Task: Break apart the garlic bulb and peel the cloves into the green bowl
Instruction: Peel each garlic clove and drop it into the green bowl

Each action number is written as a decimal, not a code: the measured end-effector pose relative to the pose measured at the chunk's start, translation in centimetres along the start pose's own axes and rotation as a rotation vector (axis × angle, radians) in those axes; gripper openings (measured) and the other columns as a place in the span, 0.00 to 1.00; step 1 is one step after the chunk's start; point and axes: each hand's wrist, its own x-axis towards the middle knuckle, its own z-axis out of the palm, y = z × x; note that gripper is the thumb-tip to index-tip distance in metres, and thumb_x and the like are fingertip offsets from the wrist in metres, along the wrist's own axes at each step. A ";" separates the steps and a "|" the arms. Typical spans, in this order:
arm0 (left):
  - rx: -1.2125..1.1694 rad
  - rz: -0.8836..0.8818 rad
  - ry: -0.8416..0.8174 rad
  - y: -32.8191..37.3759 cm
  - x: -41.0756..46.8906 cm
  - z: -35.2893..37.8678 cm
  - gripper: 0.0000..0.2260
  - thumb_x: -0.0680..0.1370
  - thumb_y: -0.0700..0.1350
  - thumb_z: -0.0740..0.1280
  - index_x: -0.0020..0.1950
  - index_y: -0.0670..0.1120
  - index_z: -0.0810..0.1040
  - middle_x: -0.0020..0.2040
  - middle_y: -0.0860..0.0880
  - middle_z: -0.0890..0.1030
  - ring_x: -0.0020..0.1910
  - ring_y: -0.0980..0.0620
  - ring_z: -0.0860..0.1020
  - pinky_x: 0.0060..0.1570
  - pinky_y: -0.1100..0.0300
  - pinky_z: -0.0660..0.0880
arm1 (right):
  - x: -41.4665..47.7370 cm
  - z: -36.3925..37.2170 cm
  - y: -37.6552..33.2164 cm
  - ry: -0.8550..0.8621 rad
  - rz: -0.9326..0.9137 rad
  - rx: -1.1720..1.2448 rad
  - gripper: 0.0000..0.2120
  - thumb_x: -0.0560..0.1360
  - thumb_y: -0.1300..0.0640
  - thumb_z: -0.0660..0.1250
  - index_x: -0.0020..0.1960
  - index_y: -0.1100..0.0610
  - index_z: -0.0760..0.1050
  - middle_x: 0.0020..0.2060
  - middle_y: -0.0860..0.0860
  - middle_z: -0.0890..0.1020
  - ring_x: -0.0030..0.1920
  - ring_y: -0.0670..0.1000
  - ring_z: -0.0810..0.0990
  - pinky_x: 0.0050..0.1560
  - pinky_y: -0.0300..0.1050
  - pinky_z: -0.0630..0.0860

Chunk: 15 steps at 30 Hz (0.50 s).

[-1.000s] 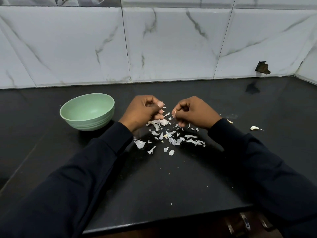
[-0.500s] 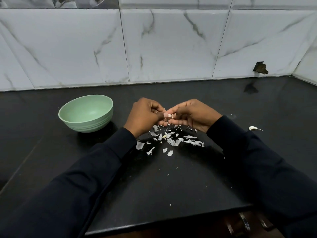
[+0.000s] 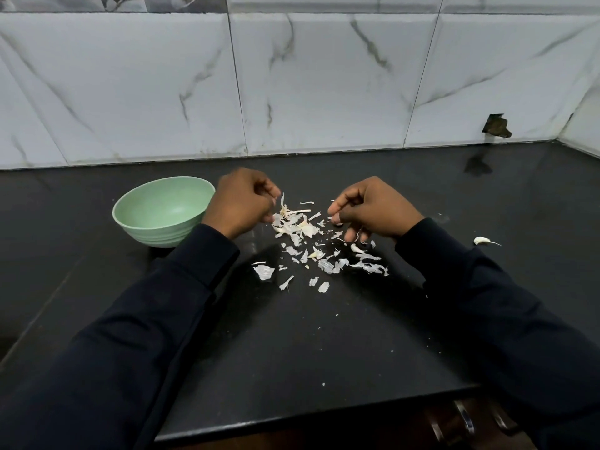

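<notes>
The green bowl point(image 3: 162, 211) stands on the black counter at the left, and I see nothing inside it. My left hand point(image 3: 242, 203) hovers just right of the bowl's rim, its fingers curled tight round a garlic clove that is mostly hidden. My right hand point(image 3: 373, 209) hangs a hand's width to the right, fingertips pinched together above the counter. Between the hands lies the broken garlic bulb core point(image 3: 293, 222) amid a scatter of white garlic skins point(image 3: 324, 261). One loose clove point(image 3: 355, 248) lies under my right hand, and another clove point(image 3: 483, 241) sits far right.
The black counter point(image 3: 292, 336) ends in a front edge near the bottom, with drawer handles point(image 3: 464, 420) below it. A white marble-tiled wall point(image 3: 324, 86) closes off the back and the right corner.
My hands were joined on one clove half a second ago and have now pulled apart. The left went toward the bowl and the right went rightward.
</notes>
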 end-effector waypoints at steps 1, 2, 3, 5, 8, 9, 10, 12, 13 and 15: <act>0.106 -0.002 -0.023 -0.2 0.1 -0.6 0.07 0.75 0.32 0.69 0.43 0.43 0.84 0.39 0.46 0.85 0.30 0.52 0.85 0.34 0.62 0.81 | 0.0 -0.2 0.0 0.018 -0.001 -0.050 0.06 0.76 0.69 0.69 0.48 0.61 0.83 0.40 0.57 0.87 0.30 0.54 0.84 0.24 0.39 0.74; 0.201 -0.007 -0.057 -0.4 0.3 -1.0 0.06 0.75 0.34 0.71 0.42 0.43 0.84 0.37 0.48 0.85 0.28 0.54 0.84 0.34 0.62 0.81 | 0.1 -0.3 0.0 0.044 -0.009 -0.105 0.06 0.75 0.68 0.70 0.48 0.60 0.83 0.40 0.56 0.87 0.27 0.53 0.83 0.23 0.38 0.73; 0.284 -0.010 -0.090 -0.6 0.4 -1.2 0.05 0.75 0.34 0.72 0.42 0.43 0.85 0.36 0.50 0.85 0.27 0.56 0.83 0.36 0.62 0.82 | 0.1 -0.5 0.0 0.072 -0.023 -0.156 0.06 0.75 0.68 0.70 0.47 0.59 0.84 0.38 0.54 0.87 0.25 0.52 0.81 0.23 0.37 0.73; 0.411 0.000 -0.171 -0.7 0.5 -1.1 0.06 0.74 0.35 0.74 0.43 0.46 0.86 0.34 0.53 0.84 0.27 0.61 0.80 0.38 0.64 0.81 | 0.0 -0.6 0.0 0.114 -0.054 -0.226 0.05 0.75 0.66 0.71 0.46 0.58 0.85 0.36 0.51 0.87 0.22 0.48 0.78 0.25 0.38 0.74; 0.489 0.052 -0.276 -0.7 0.3 -0.6 0.08 0.72 0.38 0.76 0.46 0.50 0.87 0.38 0.54 0.85 0.38 0.59 0.83 0.39 0.69 0.75 | 0.0 -0.7 0.0 0.124 -0.086 -0.280 0.04 0.76 0.63 0.72 0.45 0.57 0.86 0.33 0.48 0.85 0.22 0.41 0.75 0.26 0.35 0.73; 0.490 0.075 -0.281 -0.7 0.3 -0.4 0.08 0.72 0.38 0.77 0.46 0.50 0.87 0.40 0.54 0.86 0.41 0.57 0.84 0.42 0.67 0.76 | 0.0 -0.7 0.0 0.124 -0.092 -0.291 0.03 0.76 0.62 0.73 0.46 0.57 0.86 0.33 0.47 0.85 0.23 0.40 0.75 0.27 0.33 0.73; 0.485 0.098 -0.276 -0.7 0.4 -0.2 0.08 0.72 0.39 0.77 0.47 0.51 0.87 0.41 0.54 0.86 0.41 0.56 0.84 0.43 0.64 0.77 | 0.0 -0.7 0.0 0.124 -0.097 -0.299 0.03 0.76 0.62 0.73 0.46 0.57 0.86 0.32 0.47 0.84 0.23 0.39 0.76 0.27 0.31 0.71; 0.493 0.139 -0.272 -0.9 0.5 0.2 0.07 0.72 0.41 0.77 0.46 0.52 0.86 0.41 0.54 0.84 0.41 0.54 0.82 0.44 0.62 0.76 | 0.0 -0.8 -0.1 0.121 -0.101 -0.308 0.03 0.76 0.62 0.72 0.46 0.58 0.86 0.32 0.47 0.83 0.24 0.38 0.76 0.28 0.28 0.69; 0.513 0.156 -0.283 -1.0 0.6 0.4 0.07 0.73 0.41 0.77 0.45 0.53 0.85 0.42 0.54 0.83 0.42 0.54 0.81 0.45 0.61 0.76 | -0.1 -0.8 -0.1 0.117 -0.103 -0.311 0.03 0.76 0.62 0.72 0.46 0.59 0.86 0.31 0.48 0.83 0.24 0.37 0.76 0.28 0.27 0.69; 0.549 0.182 -0.309 -1.3 0.8 0.8 0.09 0.74 0.40 0.76 0.40 0.54 0.82 0.41 0.55 0.83 0.43 0.54 0.80 0.48 0.60 0.76 | -0.2 -0.7 -0.2 0.107 -0.108 -0.313 0.04 0.76 0.63 0.72 0.46 0.60 0.85 0.32 0.49 0.84 0.24 0.37 0.76 0.28 0.27 0.68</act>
